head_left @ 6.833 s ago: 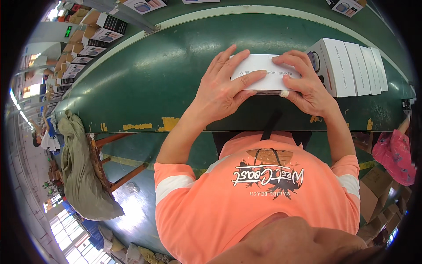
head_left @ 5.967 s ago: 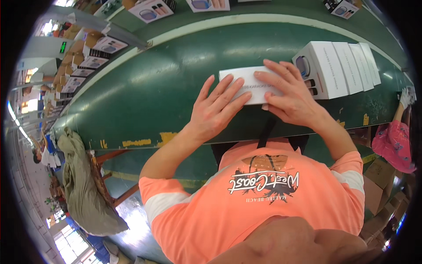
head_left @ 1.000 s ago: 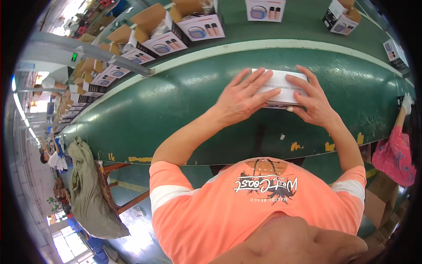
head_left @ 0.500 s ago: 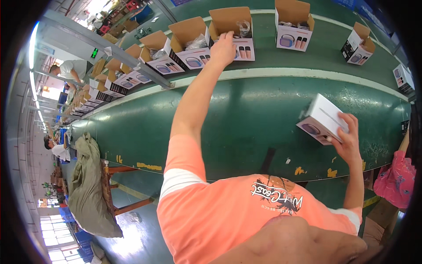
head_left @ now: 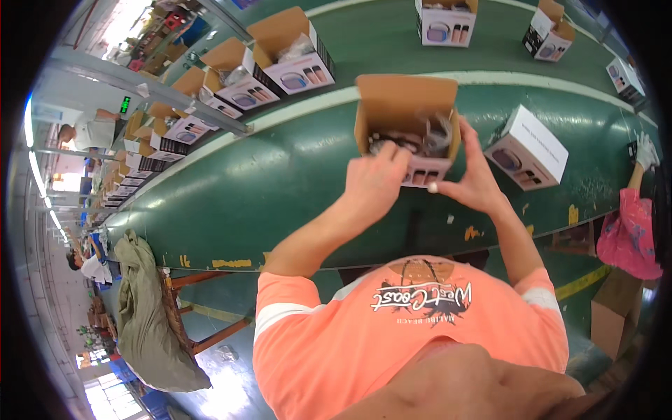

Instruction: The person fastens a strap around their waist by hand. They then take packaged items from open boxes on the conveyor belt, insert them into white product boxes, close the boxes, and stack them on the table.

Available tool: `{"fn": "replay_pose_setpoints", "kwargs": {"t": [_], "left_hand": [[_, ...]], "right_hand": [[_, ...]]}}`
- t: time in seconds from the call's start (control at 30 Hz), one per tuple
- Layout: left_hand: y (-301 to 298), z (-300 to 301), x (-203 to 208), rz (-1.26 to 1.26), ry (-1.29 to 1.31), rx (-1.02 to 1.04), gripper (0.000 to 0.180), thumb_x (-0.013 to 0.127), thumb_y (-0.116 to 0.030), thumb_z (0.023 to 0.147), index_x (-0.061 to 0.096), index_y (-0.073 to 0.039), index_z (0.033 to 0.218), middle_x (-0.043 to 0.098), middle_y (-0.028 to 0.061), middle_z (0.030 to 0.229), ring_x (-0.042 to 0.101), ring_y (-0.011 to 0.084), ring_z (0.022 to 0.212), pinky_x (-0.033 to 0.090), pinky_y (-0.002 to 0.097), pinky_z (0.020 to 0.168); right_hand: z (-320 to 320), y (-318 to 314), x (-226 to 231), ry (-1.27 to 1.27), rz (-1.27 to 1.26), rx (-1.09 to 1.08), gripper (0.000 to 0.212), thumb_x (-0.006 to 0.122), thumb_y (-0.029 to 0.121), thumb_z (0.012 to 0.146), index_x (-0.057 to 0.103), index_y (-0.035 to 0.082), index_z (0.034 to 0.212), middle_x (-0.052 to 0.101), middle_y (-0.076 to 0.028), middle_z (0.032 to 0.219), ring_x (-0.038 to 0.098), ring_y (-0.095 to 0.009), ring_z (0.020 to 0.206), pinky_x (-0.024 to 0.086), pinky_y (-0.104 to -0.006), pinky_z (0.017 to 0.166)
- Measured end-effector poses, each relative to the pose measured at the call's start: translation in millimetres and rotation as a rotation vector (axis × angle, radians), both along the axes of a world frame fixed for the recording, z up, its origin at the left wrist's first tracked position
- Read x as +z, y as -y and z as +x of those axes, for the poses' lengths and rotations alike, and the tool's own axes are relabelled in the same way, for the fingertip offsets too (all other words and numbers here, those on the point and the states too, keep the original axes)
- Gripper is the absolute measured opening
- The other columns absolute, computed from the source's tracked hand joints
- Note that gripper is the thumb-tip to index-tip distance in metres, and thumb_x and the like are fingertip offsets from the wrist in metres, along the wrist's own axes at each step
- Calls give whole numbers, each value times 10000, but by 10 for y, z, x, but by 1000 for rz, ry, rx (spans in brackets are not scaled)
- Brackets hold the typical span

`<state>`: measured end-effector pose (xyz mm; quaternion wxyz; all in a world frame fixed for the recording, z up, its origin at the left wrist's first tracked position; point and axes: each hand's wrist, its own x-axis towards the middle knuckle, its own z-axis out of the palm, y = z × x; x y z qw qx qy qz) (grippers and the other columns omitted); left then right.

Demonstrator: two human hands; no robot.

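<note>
An open cardboard box (head_left: 406,101) stands on the green table in front of me, its brown flap raised at the far side. Clear plastic wrap (head_left: 437,136) and dark contents show inside it. My left hand (head_left: 378,178) is closed over the box's near left edge, its fingertips hidden inside. On the near right corner, my right hand (head_left: 476,171) grips the same box, thumb on the front and fingers along the side. Just to the right sits a closed white box (head_left: 532,147) with a picture of a speaker and microphones, touched by neither hand.
Beyond a pale rail (head_left: 490,80), more open boxes (head_left: 297,66) line the belt, several at the left and a few at the right. A gloved hand (head_left: 645,150) of another person is at the far right edge. A greenish cloth (head_left: 143,308) hangs at the left.
The open box has come off the belt toward me with my left hand. My right hand has let go of the closed box and moved left onto the open one.
</note>
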<state>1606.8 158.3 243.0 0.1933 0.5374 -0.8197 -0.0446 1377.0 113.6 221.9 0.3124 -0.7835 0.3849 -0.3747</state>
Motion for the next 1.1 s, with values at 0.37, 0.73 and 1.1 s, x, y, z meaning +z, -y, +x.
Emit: {"fn": "replay_pose_setpoints", "kwargs": {"t": [0.37, 0.73, 1.1], "left_hand": [[-412, 398, -444, -333, -1027, 205, 488, 551, 69, 927, 495, -17, 1404, 598, 128, 1319, 581, 251, 1211, 440, 367, 1036], [-242, 533, -431, 14, -1186, -47, 155, 668, -51, 842, 641, -106, 984, 458, 149, 1471, 486, 269, 1301, 397, 388, 1076], [-389, 990, -43, -111, -480, -199, 523, 861, -209, 744, 696, -140, 1236, 491, 206, 1472, 452, 446, 1370, 408, 501, 1120]], "right_hand": [[149, 161, -668, 838, 769, 241, 824, 694, 374, 939, 301, 17, 1570, 448, -101, 1536, 415, -226, 1424, 312, -382, 1189], [473, -138, 88, 125, -250, 319, 249, 739, 117, 845, 628, 35, 1052, 534, -161, 1383, 445, -408, 1347, 380, -469, 1098], [501, -178, 218, -86, -396, 403, 256, 768, 158, 843, 549, 50, 919, 520, -190, 1435, 424, -468, 1314, 368, -563, 1087]]}}
